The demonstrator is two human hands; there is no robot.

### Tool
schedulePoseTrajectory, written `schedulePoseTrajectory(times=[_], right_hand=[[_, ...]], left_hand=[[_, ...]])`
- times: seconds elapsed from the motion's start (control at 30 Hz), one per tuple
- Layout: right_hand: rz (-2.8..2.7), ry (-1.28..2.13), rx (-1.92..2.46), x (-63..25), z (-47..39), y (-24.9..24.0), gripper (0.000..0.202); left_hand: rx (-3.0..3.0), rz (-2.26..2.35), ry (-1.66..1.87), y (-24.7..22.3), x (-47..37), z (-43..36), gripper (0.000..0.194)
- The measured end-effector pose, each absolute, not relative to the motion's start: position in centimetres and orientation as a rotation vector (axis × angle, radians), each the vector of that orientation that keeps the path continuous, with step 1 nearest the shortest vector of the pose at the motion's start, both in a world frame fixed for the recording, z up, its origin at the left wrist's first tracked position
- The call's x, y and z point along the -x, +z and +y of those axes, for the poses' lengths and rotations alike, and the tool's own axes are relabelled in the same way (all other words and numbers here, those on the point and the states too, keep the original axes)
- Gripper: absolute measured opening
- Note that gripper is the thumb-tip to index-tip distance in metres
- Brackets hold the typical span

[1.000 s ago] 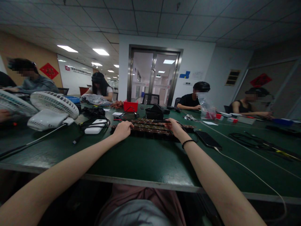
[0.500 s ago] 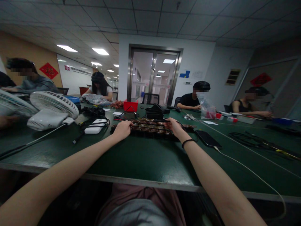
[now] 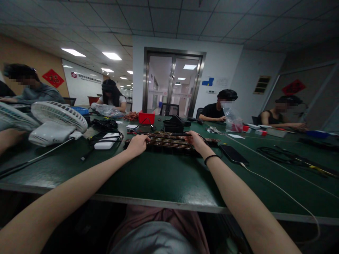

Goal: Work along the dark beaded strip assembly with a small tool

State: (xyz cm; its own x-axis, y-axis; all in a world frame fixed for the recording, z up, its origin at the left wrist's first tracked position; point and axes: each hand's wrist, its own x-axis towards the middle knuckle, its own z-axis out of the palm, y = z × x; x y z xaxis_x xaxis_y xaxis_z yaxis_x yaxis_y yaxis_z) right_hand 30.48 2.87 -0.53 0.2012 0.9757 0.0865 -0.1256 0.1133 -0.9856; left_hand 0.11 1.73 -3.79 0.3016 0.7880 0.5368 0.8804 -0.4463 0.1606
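Co-wkr's hand further in, L | thin rods — dk, coppery, parallel

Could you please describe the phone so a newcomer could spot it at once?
On the green table, find the right hand with its black wristband. The phone lies just right of that band. Unlike the coiled black cable farther right, it is a flat dark slab with a white cord at its near end.
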Motion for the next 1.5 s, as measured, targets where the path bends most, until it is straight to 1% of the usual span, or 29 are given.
schedulePoseTrajectory(times=[0.2,0.8,1.07,1.27,1.5], right_hand=[[-1.042,1.032,1.136,-30.71,3.14,-0.72,0.013],[-1.004,1.050,1.137,-30.36,2.80,-0.48,0.015],[-1.052,1.037,1.148,-30.69,3.28,-0.82,0.012],[-1.028,1.049,1.141,-30.39,2.76,-0.53,0.017],[-1.036,1.031,1.132,-30.51,2.97,-0.65,0.011]], left_hand=[[2.396,-1.558,-0.820,-3.74,-0.07,1.75,0.034],[2.377,-1.509,-0.857,-3.91,0.06,1.84,0.036],[2.390,-1.524,-0.840,-4.00,0.17,2.02,0.036],[2.393,-1.528,-0.790,-3.96,0.15,2.07,0.037],[2.410,-1.525,-0.873,-3.99,0.15,2.00,0.035]])
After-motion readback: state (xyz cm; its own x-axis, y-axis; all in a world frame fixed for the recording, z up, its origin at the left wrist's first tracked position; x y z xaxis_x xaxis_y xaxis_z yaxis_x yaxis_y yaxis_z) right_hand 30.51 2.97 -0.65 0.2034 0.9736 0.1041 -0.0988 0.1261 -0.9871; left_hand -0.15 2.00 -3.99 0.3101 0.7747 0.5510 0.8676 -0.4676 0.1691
